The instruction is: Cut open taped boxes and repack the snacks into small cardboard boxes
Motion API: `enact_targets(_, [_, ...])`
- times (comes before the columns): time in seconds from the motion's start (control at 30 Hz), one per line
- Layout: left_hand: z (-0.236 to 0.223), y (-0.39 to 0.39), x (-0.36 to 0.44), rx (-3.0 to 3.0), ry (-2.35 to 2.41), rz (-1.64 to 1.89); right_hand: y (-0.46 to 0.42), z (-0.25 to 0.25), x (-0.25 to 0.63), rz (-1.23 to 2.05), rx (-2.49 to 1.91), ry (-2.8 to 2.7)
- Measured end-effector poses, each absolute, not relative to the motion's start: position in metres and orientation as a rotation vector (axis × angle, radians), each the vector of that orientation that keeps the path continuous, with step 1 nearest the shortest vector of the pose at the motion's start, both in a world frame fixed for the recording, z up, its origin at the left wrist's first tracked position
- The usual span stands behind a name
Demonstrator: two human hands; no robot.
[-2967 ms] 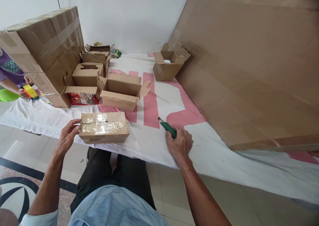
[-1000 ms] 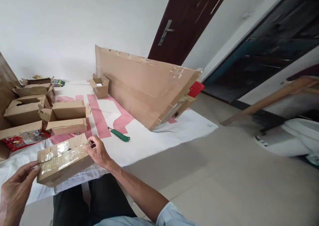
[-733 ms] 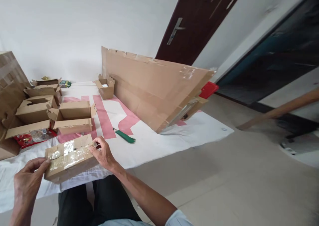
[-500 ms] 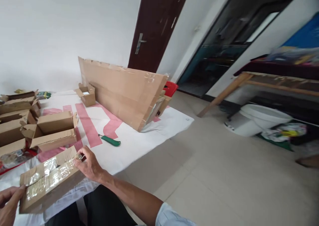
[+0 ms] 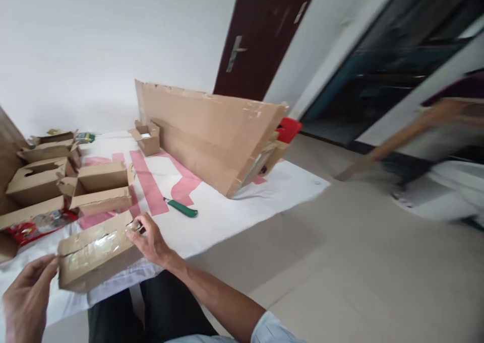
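A small taped cardboard box (image 5: pixel 96 255) rests on the edge of a white and pink sheet (image 5: pixel 212 217), shiny tape across its top. My right hand (image 5: pixel 149 239) pinches at the tape on the box's right end, fingers closed. My left hand (image 5: pixel 26 297) touches the box's left end with curled fingers. A green-handled utility knife (image 5: pixel 181 208) lies on the sheet to the right of the box, apart from both hands.
Several open cardboard boxes (image 5: pixel 100 187) stand at the left on the sheet, one beside a red packet (image 5: pixel 22 229). A long cardboard panel (image 5: pixel 212 131) leans at the back, a small open box (image 5: pixel 147 137) by it. Tiled floor, a dark door (image 5: pixel 260 36) and a doorway lie to the right.
My right hand has let go of the green knife, which now lies on the sheet, and moved to the box's right end. The view has swung right toward the door.
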State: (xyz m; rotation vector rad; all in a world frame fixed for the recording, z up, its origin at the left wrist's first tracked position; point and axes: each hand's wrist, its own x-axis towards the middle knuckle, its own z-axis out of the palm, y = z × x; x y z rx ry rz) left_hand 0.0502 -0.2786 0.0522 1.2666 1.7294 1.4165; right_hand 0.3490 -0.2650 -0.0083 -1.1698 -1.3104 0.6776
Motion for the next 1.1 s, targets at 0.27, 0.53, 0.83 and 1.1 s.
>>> enact_targets(0.27, [0.06, -0.282, 0.061, 1.054, 1.48, 1.401, -0.283, -0.015, 0.354, 0.783, -1.149, -1.271])
enact_targets(0.53, [0.048, -0.283, 0.056, 1.295, 1.473, 1.363, -0.291, -0.023, 0.356, 0.799, -1.178, -1.273])
enact_targets(0.83, [0.035, -0.285, 0.044, 1.573, 1.397, 1.205, -0.295, -0.03, 0.355, 0.691, -1.204, -1.344])
enact_targets(1.1, [0.054, -0.287, 0.03, 1.659, 1.294, 0.877, -0.295, -0.034, 0.346, 0.496, -1.185, -1.441])
